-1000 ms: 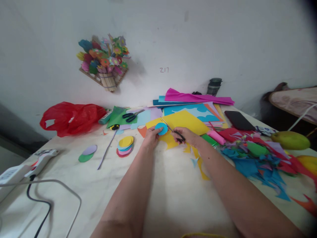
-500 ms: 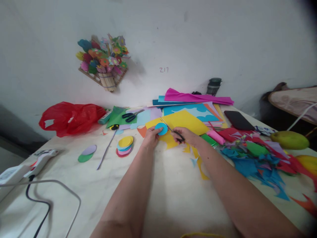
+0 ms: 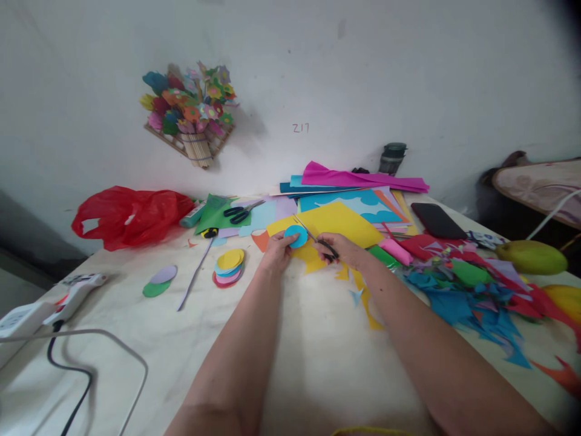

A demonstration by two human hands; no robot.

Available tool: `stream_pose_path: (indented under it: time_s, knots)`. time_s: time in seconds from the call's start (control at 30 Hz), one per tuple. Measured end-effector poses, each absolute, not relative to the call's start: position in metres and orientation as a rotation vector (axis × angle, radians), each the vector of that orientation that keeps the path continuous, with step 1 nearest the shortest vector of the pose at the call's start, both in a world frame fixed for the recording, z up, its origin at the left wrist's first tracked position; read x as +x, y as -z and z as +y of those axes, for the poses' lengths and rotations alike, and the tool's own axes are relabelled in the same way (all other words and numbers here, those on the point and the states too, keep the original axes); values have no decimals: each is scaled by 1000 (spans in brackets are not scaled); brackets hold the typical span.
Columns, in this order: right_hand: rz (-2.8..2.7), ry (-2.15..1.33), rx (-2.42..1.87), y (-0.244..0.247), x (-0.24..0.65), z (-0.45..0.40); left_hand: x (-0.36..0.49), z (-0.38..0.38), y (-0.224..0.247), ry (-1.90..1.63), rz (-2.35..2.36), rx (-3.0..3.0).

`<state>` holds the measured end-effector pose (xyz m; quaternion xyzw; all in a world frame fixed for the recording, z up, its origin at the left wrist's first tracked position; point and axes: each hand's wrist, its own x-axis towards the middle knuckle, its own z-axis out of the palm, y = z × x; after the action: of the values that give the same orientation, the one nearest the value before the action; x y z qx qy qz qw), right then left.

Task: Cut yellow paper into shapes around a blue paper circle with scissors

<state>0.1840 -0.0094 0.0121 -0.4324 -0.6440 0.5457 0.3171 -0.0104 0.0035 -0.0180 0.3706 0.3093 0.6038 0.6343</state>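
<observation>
Head camera shows, at the near part of the cream table (image 3: 290,375), a crooked yellow paper strip (image 3: 374,320) and a small light-blue paper scrap (image 3: 356,297). Somewhat farther, to the left, lies a loose pile of round papers in several colours (image 3: 230,260), the yellow one uppermost.

Beyond these, the two hands are near each other but apart. The left hand (image 3: 276,249) pinches a round bright-blue paper disc (image 3: 297,237) by its lower left side; the right hand (image 3: 333,247) is closed on the dark handles of metal scissors (image 3: 311,234), whose blades are beside the disc's right edge. I judge that the step is trimming this edge — whether the blades bite paper, I cannot tell. Such a cut calls for a steady pinch, slow turning of the disc, and fingertips away from the blades.

Behind the disc rests a large yellow paper sheet (image 3: 345,224) — and farther, near the wall, a long magenta sheet (image 3: 358,177).
</observation>
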Motion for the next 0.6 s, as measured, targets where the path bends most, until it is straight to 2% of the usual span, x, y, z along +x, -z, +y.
stream_pose_path:
  time_s: [0.6]
  knots:
    - [-1705, -1415, -1179, -14, 183, -11, -9, 2, 16, -1413, 719, 827]
